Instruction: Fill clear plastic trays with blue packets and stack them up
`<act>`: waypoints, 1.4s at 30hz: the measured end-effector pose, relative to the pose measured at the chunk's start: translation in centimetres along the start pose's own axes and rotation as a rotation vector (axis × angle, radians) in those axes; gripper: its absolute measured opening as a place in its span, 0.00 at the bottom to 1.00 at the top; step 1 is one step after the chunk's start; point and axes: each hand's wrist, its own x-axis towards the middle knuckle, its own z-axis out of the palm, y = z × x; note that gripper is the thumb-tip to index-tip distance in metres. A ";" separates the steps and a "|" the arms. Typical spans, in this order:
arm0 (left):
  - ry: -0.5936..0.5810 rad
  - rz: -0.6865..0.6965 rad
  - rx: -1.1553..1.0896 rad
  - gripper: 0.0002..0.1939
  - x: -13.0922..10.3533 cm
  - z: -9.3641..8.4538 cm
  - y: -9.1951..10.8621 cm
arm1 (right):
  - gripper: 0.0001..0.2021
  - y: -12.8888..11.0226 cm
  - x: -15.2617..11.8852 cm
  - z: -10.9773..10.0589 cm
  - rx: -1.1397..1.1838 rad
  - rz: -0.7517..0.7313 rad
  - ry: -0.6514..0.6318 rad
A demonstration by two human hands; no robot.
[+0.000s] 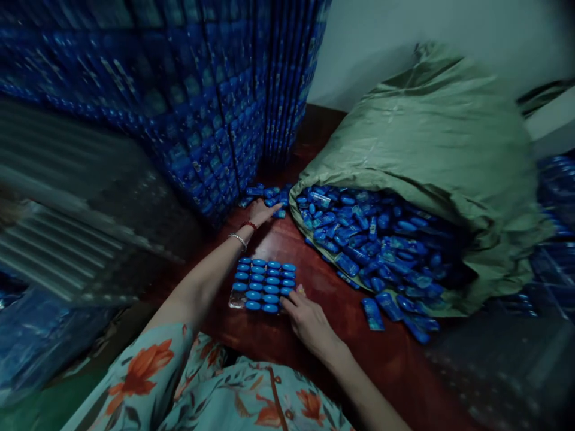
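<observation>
A clear plastic tray [236, 300] lies on the dark red surface in front of me, filled with rows of glossy blue oval pieces [262, 286]. Its near left corner shows bare plastic. My right hand [309, 316] is at the tray's right edge, fingertips closed on a blue oval piece there; the fingers partly hide it. Farther off, my left hand [261, 213] reaches among loose blue packets [269, 193], its thumb stretched out over one packet and the other fingers partly hidden. A large green sack [417, 131] lies on its side, its mouth spilling many blue packets [359, 230].
Tall stacks of packed blue trays [202, 114] rise at the back left. Empty ribbed plastic trays [67, 233] are piled at my left. Several loose packets [389, 306] lie before the sack's mouth. A pale wall [372, 36] stands behind.
</observation>
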 end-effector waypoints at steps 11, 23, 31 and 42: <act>-0.116 0.283 0.119 0.13 -0.9 -0.3 0.9 | 0.20 0.6 -1.9 3.5 -0.088 0.027 0.350; 0.120 0.228 0.021 0.16 -22.5 -12.4 -10.8 | 0.10 4.5 -1.1 1.6 0.505 0.333 0.711; 0.180 0.369 0.142 0.16 -28.8 -5.7 -12.4 | 0.11 3.4 2.5 1.4 0.607 0.244 0.553; -0.204 0.754 0.515 0.15 -26.2 -5.2 -10.4 | 0.12 2.8 2.7 0.5 0.525 0.184 0.483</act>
